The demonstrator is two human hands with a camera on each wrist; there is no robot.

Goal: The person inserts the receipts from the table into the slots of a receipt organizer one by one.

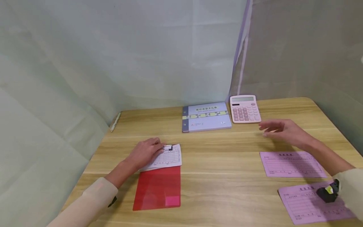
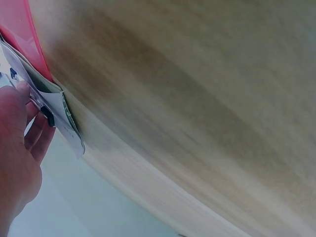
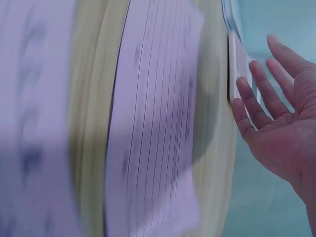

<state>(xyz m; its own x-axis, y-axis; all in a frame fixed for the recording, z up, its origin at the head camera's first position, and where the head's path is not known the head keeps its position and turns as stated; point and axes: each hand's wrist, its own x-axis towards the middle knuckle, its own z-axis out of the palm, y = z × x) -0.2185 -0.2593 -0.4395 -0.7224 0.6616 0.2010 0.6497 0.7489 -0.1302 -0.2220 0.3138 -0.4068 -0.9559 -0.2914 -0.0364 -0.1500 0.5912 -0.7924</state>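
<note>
My left hand pinches a black binder clip with silver handles at the far edge of a stack of white printed forms. In the left wrist view the thumb lies on top by the clip and the other fingers curl beneath the stack. The forms overlap the far end of a red plastic folder. With nothing in it, my right hand hovers over the table's right side, fingers relaxed, just right of a pink calculator and beyond a purple form.
A second purple form lies nearer on the right, partly under my sleeve. At the back stands the blue-grey cover of a bank journal book, lying flat left of the calculator. A pen rests at the far left edge. Curtains surround the table.
</note>
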